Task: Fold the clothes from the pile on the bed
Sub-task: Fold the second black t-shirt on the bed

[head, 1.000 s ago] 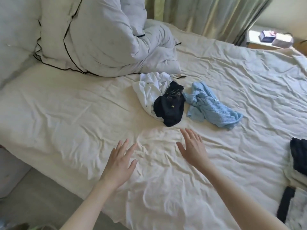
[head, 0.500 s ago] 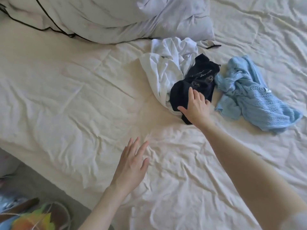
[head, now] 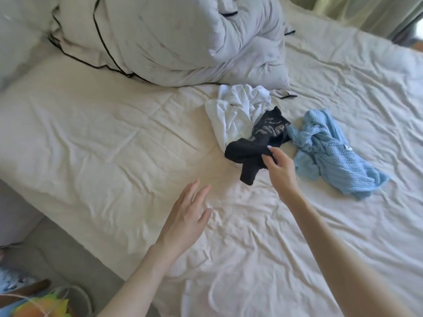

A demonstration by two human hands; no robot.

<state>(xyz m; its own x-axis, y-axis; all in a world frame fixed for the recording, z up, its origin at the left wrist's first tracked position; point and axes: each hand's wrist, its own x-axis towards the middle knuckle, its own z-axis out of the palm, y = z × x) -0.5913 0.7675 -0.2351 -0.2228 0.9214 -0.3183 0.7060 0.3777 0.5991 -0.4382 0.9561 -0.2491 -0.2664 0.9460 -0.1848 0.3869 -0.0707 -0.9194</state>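
We pinch the black garment (head: 249, 154) in our right hand (head: 278, 165), just in front of the white garment (head: 235, 110) it partly overlies; our left hand (head: 185, 220) hovers relaxed, nearer us. A hasty lift may drag the white garment along.

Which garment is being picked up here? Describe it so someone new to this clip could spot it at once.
Start at the bunched duvet at the head of the bed; a small pile of clothes lies just below it. The black garment sits in the middle, between a white garment and a light blue knit. It alone is dark, with pale print, and the right hand pinches it.
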